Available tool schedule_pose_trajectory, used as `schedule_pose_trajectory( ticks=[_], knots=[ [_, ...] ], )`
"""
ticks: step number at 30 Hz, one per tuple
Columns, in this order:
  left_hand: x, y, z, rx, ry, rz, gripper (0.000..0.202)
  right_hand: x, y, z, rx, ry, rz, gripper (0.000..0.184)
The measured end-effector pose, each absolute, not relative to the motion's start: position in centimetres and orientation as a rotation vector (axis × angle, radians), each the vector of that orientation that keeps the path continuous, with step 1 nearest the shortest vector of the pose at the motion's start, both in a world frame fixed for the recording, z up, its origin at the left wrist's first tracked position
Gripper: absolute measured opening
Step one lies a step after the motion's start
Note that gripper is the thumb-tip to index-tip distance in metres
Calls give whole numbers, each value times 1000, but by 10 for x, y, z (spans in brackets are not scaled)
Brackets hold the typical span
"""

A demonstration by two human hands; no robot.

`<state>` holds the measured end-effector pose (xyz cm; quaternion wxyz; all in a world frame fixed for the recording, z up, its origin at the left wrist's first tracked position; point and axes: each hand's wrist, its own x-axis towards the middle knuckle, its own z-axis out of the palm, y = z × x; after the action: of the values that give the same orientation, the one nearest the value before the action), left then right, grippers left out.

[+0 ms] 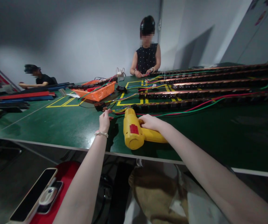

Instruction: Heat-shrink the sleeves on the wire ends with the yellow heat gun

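Observation:
My right hand (151, 122) is wrapped round the handle of a yellow heat gun (134, 130), whose nozzle points away from me at a bundle of coloured wires (121, 110). Left of the nozzle, my left hand (104, 120) is closed in a pinch at the end of these wires, close to a small dark connector piece (101, 106). The wires run rightward into a long black strip (161, 106) with a coppery edge. Red and green wires (194, 111) trail along its near side.
An orange basket (98, 94) with wires in it stands beyond my left hand. Several long strips (213, 84) lie across the green table (61, 124). A co-worker (147, 57) handles wires opposite; another person (42, 79) sits far left. Phones (34, 194) rest on a red stool.

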<state>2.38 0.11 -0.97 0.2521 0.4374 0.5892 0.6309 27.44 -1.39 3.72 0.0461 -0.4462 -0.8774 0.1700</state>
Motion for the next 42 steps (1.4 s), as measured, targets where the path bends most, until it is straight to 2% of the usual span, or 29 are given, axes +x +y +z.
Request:
schedule_pose_trajectory(
  ticks=[11,21,32,42],
  knots=[
    [24,6,-13,1181,1623,1747,51,264,-21,41,-1403,-2682,378,33],
    [26,-1,-4,1156,1582,1763,47,222,-33,41,-1210,-2738,285,25],
    [20,-2,-1,1214,1581,1789,44,212,-32,36,-1124,-2757,323,26],
    [18,0,-10,1207,1494,1768,59,228,-30,39,-1120,-2764,375,26]
  ],
)
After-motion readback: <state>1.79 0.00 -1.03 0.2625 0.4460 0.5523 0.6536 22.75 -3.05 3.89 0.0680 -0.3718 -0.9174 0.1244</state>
